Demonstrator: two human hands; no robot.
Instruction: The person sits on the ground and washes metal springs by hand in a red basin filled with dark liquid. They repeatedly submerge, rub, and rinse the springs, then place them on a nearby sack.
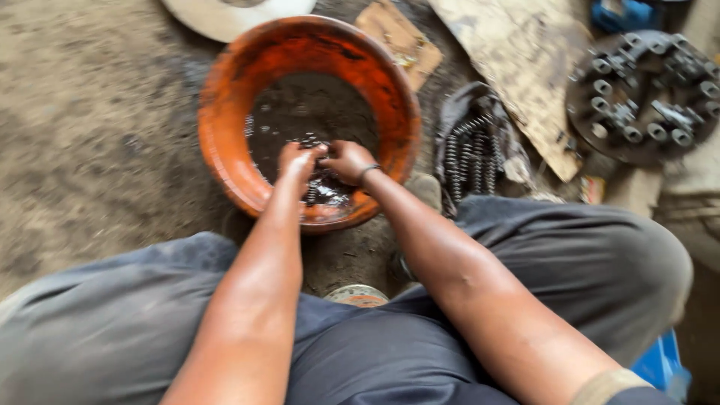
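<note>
Left hand [298, 160] and right hand [347, 160] both curled around small dark springs [319, 187] in the orange basin's [225, 127] oily liquid — a cleaned-looking bunch of coil springs [469, 154] lies on a rag to the right — plenty seem left soaking.

Cardboard piece [400, 36]: a flattened, torn scrap of brown packaging, roughly rectangular, lying on the dirt floor [90, 135] just behind the orange basin [225, 120], at its far right rim; stained and creased, with a pale patch near one edge.
Labels: none can be made out.
Signs: none in view.
Screens: none in view.
Other packaging: nothing else in the blurred view reads clearly as a package.
</note>
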